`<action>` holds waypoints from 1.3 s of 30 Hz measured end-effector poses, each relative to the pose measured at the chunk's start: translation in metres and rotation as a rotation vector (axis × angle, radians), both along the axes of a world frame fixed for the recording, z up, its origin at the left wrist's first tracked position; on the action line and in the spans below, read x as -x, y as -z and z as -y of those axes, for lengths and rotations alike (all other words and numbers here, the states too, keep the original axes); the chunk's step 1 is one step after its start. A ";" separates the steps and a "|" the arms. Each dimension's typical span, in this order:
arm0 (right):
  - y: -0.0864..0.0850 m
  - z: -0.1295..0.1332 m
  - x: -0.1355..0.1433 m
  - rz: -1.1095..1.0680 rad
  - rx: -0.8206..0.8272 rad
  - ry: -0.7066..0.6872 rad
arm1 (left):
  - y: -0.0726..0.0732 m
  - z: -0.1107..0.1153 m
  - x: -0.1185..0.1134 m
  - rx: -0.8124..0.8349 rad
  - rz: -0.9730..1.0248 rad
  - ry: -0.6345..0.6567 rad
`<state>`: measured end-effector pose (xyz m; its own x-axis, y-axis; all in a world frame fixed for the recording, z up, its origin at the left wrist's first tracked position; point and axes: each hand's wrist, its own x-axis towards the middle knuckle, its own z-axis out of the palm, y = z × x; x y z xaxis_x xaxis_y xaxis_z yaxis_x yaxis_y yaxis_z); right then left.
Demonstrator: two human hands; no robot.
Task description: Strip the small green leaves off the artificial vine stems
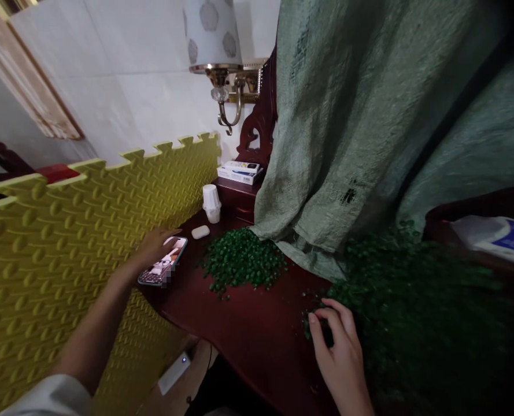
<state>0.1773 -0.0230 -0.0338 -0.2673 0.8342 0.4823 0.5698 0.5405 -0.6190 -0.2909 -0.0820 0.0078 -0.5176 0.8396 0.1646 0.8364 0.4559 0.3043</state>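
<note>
My left hand [155, 245] lies open, fingers stretched over a lit phone [163, 263] at the left edge of the dark red table [235, 318]. The phone's screen shows a picture, part of it blurred out. My right hand [341, 341] is curled, thumb and index tips almost meeting in a loose pinch; whatever sits between them is too small to make out. Loose green pieces lie by those fingertips. Left of them is a small heap of glossy green pieces [246, 260]. A much larger dark green pile [421, 312] spreads on the right, blurred and dim.
A pale green woven sack [352, 127] hangs over the table's back. Stacked white cups [211, 203] and a small white case [200, 232] stand behind the phone. Boxes [239, 173] rest on a ledge under a wall lamp [215, 40]. Yellow foam mat [87, 231] walls the left.
</note>
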 end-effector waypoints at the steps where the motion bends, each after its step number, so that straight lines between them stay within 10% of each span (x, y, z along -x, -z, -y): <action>1: 0.000 0.000 0.000 0.000 0.006 0.000 | 0.002 -0.004 0.002 0.006 -0.002 0.020; 20: 0.002 0.002 -0.001 0.046 0.053 -0.050 | 0.009 0.060 0.004 -0.046 -0.006 0.081; 39: 0.002 0.001 -0.001 0.104 0.107 -0.055 | 0.027 0.013 0.018 0.004 -0.168 0.149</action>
